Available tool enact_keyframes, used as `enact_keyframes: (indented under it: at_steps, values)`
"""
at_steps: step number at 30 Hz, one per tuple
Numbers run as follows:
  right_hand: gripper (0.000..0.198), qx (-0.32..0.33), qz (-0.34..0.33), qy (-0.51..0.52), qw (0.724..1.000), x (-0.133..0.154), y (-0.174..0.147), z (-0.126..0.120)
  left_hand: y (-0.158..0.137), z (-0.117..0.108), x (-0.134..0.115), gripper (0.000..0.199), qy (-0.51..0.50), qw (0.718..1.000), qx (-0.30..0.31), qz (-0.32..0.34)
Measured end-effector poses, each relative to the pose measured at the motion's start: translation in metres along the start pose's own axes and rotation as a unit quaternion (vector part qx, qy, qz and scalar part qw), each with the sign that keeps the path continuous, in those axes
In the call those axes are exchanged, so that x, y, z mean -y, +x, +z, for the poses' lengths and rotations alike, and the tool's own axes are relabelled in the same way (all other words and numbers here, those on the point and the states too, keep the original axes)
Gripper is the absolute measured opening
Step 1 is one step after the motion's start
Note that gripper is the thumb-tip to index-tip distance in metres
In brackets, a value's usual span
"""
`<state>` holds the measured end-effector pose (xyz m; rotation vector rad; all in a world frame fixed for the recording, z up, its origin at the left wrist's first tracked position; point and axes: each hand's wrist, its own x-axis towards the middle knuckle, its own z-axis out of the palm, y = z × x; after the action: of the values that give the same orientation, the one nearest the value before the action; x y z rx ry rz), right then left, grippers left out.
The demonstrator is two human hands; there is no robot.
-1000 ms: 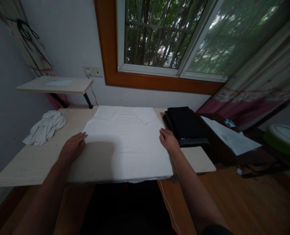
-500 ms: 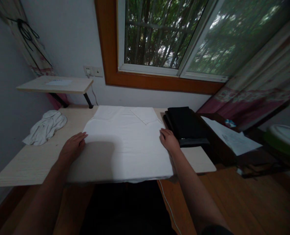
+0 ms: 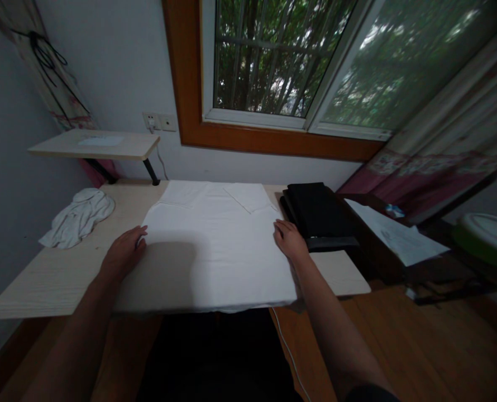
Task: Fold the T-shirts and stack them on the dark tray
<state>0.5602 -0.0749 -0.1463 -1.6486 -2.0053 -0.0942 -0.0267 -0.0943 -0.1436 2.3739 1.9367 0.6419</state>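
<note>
A white T-shirt (image 3: 223, 251) lies spread flat on the table, its sleeves turned over onto the body at the far end. Its near hem reaches the front edge of the table. At the shirt's left edge rests my left hand (image 3: 125, 251), open, with the thumb a little apart from the fingers and no cloth visibly gripped. My right hand (image 3: 289, 239) lies on the opposite edge, fingers loosely bent and lightly touching the cloth. A shadow falls across the left part of the shirt.
A crumpled white cloth (image 3: 79, 218) lies at the left on the table (image 3: 34, 287), below a small raised shelf (image 3: 64, 144). Stacked dark folded items (image 3: 319, 209) sit close by my right hand. Papers (image 3: 395, 231) are farther right, and a window (image 3: 286, 61) is ahead.
My left fingertips have drawn back slightly to the left from the shirt's edge. My right hand and the shirt look the same.
</note>
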Motion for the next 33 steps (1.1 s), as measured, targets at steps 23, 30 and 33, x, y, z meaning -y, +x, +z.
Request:
enact_keyframes:
  at_steps: [23, 30, 33]
  values:
    - [0.03, 0.015, 0.147, -0.216, 0.965, 0.056, -0.021, -0.025, -0.01, -0.004, -0.018, 0.044, 0.125, 0.991, 0.001, 0.051]
    - [0.034, 0.015, 0.152, -0.257, 0.954, 0.065, -0.03, -0.03, -0.029, -0.009, -0.024, 0.042, 0.106, 0.993, -0.02, 0.038]
    - [0.035, 0.021, 0.167, -0.25, 0.954, 0.068, -0.033, -0.034, -0.035, -0.01, -0.022, 0.04, 0.101, 0.994, -0.014, 0.049]
